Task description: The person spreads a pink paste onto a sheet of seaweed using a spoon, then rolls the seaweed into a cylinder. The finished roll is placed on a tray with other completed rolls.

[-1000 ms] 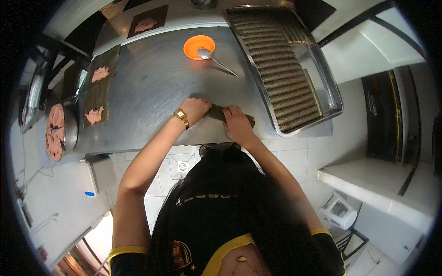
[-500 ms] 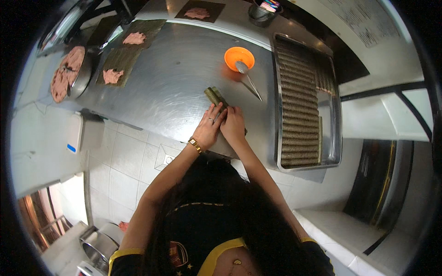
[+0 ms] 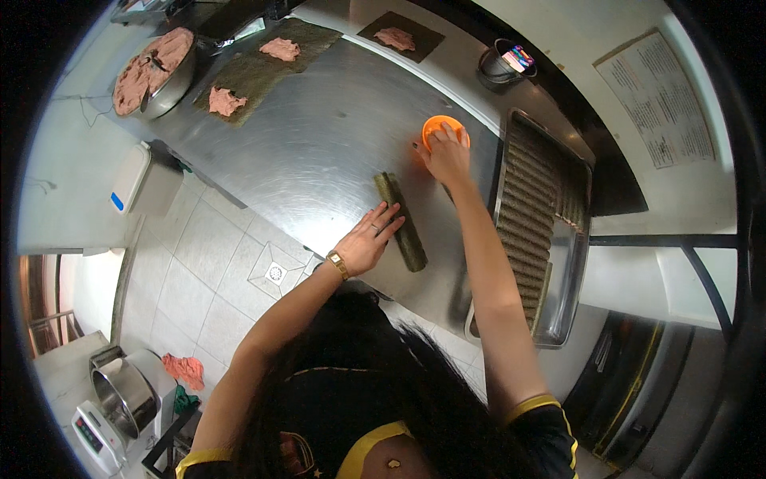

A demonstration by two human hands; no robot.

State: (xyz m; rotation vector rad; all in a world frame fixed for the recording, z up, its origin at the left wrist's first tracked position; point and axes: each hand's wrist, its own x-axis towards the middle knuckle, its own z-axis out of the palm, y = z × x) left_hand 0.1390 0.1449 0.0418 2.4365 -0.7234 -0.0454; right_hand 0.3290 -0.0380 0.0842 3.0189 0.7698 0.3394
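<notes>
A dark green seaweed roll (image 3: 408, 239) lies slantwise on the steel table. My left hand (image 3: 369, 238) rests against its left side, fingers outstretched and fingertips on the roll, not wrapped round it. Farther right and forward, my right hand (image 3: 447, 158) reaches over the small orange bowl (image 3: 432, 125), thumb apart and fingertips down inside its rim. What is in the bowl is hidden under the fingers. The spoon is mostly covered by my right hand and wrist. To the right, a metal tray (image 3: 568, 319) holds rows of similar seaweed rolls (image 3: 523, 231).
Seaweed sheets (image 3: 267, 80) with pink paste mounds (image 3: 226, 101) lie at the far left, beside a steel bowl (image 3: 171, 92) of pink paste. Another sheet with paste (image 3: 395, 38) is at the back. A black bucket (image 3: 496, 68) stands behind the tray.
My right hand has left the roll and moved forward to the orange bowl. The left hand stays at the roll, which now shows along most of its length. The view has shifted.
</notes>
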